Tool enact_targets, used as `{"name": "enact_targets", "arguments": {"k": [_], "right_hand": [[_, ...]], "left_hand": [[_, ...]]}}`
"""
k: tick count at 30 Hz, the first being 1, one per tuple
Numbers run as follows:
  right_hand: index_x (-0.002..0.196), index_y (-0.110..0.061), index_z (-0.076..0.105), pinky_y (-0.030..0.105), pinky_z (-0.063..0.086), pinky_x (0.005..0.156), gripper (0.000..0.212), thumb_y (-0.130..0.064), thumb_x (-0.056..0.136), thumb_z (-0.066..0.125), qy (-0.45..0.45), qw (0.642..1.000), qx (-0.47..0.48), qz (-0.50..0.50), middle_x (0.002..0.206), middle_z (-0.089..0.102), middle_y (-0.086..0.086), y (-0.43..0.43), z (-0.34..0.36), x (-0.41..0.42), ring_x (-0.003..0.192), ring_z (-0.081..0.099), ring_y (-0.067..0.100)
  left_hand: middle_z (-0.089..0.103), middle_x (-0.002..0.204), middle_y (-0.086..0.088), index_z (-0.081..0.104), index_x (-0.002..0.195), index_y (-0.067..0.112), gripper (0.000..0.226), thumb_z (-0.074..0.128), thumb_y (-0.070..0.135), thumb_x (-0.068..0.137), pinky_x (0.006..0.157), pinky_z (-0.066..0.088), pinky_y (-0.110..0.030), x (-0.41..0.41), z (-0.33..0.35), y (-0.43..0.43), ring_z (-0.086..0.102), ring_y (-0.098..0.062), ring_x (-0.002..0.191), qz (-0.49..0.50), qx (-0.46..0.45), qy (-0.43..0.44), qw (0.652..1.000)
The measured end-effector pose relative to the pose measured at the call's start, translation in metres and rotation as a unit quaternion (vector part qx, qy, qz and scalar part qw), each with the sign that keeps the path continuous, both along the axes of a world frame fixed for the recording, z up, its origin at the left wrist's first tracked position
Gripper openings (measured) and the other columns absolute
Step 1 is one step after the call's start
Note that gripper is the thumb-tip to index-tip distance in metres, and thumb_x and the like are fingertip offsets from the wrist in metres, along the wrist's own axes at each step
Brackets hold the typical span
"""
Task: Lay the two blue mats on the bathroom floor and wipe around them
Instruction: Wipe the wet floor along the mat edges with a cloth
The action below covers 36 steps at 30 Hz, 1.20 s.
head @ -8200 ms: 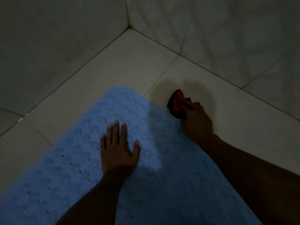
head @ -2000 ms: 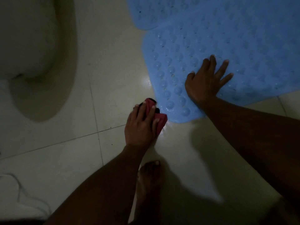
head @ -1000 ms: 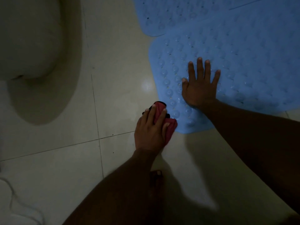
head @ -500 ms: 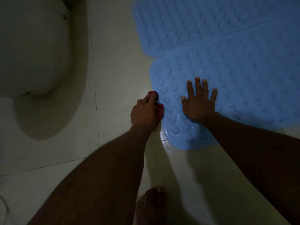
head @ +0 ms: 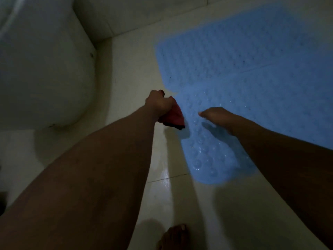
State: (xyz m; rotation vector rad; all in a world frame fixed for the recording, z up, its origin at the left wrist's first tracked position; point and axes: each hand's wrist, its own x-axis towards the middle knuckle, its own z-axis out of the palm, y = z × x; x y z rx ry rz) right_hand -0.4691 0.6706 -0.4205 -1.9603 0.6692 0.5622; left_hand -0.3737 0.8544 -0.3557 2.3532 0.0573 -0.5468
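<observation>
Two blue bubble-textured mats lie flat on the pale tile floor, the near mat [head: 252, 105] overlapping the far mat [head: 225, 51]. My left hand [head: 159, 102] is shut on a red cloth [head: 173, 117], which hangs just off the floor beside the near mat's left edge. My right hand [head: 218, 117] hovers a little above the near mat, fingers loose, holding nothing; its shadow falls on the mat below.
A white toilet bowl [head: 45, 73] bulges in at the left, close to my left arm. The tiled wall base [head: 126, 20] runs along the top. My bare foot [head: 173, 237] stands on wet, shiny floor [head: 167, 174] at the bottom.
My left hand has lifted the red cloth off the floor and slid forward along the mat's edge. My right hand has come up off the mat.
</observation>
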Motion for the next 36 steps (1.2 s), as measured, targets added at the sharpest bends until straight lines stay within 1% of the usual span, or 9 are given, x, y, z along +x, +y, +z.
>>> {"name": "enact_targets", "arguments": {"k": [2,5,11,16,20,23,28,32,36], "right_hand": [[0.122,-0.025,0.066,0.041,0.039,0.099,0.034,-0.047,0.097,0.058,-0.013,0.97,0.226,-0.092,0.132,0.065,-0.002,0.006,0.032,0.003,0.13,0.056,0.023],[0.118,-0.021,0.067,0.048,0.047,0.103,0.028,-0.038,0.097,0.059,-0.061,0.932,0.338,-0.114,0.12,0.069,0.0,0.011,0.067,0.009,0.116,0.064,0.023],[0.122,-0.009,0.063,0.04,0.06,0.073,0.025,-0.023,0.101,0.058,-0.163,0.92,0.315,-0.167,0.121,0.071,0.013,-0.002,0.15,0.024,0.106,0.07,0.028],[0.122,-0.006,0.06,0.04,0.06,0.068,0.025,-0.021,0.102,0.058,-0.218,0.923,0.253,-0.193,0.12,0.067,0.014,-0.033,0.217,0.021,0.104,0.067,0.029],[0.09,-0.014,0.056,0.034,0.055,0.066,0.011,-0.017,0.1,0.059,-0.243,0.938,0.157,-0.191,0.094,0.063,0.009,-0.048,0.257,0.014,0.081,0.06,0.021],[0.084,-0.015,0.056,0.037,0.056,0.072,0.012,-0.013,0.095,0.061,-0.235,0.949,0.118,-0.175,0.091,0.064,0.009,-0.053,0.275,0.008,0.083,0.063,0.023],[0.129,-0.012,0.059,0.046,0.052,0.093,0.041,-0.035,0.095,0.066,-0.224,0.951,0.12,-0.174,0.13,0.057,0.001,-0.052,0.295,-0.006,0.118,0.055,0.024],[0.114,-0.009,0.068,0.049,0.055,0.099,0.03,-0.033,0.097,0.061,-0.241,0.941,0.163,-0.172,0.118,0.071,0.01,-0.055,0.3,-0.019,0.106,0.068,0.027],[0.103,-0.01,0.069,0.041,0.057,0.078,0.034,-0.038,0.103,0.049,-0.26,0.923,0.231,-0.165,0.096,0.073,0.009,-0.056,0.307,-0.031,0.09,0.07,0.026]], "left_hand": [[0.066,0.107,-0.011,0.063,0.103,0.005,0.028,0.076,0.025,0.089,0.066,0.053,-0.031,0.005,0.027,-0.006,0.068,-0.029,0.097,0.015,-0.075,0.046,0.996],[0.07,0.103,-0.011,0.067,0.112,0.004,0.027,0.073,0.023,0.094,0.067,0.059,-0.035,0.011,0.071,-0.013,0.071,-0.025,0.088,0.002,-0.135,0.099,0.986],[0.071,0.091,-0.005,0.069,0.103,0.009,0.02,0.07,0.028,0.097,0.075,0.059,-0.033,0.03,0.147,-0.02,0.069,-0.017,0.08,-0.055,-0.161,0.108,0.979],[0.065,0.074,-0.006,0.068,0.088,0.008,0.03,0.066,0.035,0.1,0.055,0.048,-0.024,0.026,0.192,-0.033,0.057,-0.014,0.061,-0.127,-0.14,0.122,0.974],[0.059,0.065,-0.003,0.061,0.083,0.013,0.031,0.061,0.04,0.1,0.051,0.044,-0.025,0.015,0.224,-0.057,0.053,-0.014,0.05,-0.108,-0.18,0.093,0.973],[0.062,0.068,-0.005,0.061,0.088,0.012,0.027,0.056,0.036,0.1,0.06,0.049,-0.029,0.004,0.248,-0.072,0.058,-0.019,0.06,-0.094,-0.238,0.125,0.959],[0.066,0.104,-0.013,0.063,0.105,0.008,0.023,0.059,0.029,0.098,0.081,0.06,-0.039,-0.014,0.279,-0.092,0.068,-0.027,0.095,-0.091,-0.31,0.146,0.935],[0.064,0.099,-0.012,0.063,0.101,0.007,0.025,0.062,0.032,0.101,0.077,0.061,-0.035,-0.024,0.293,-0.1,0.068,-0.024,0.089,-0.102,-0.321,0.123,0.934],[0.065,0.095,-0.012,0.061,0.102,0.007,0.039,0.062,0.046,0.099,0.071,0.061,-0.032,-0.027,0.3,-0.105,0.067,-0.024,0.088,-0.118,-0.322,0.106,0.933]]}}
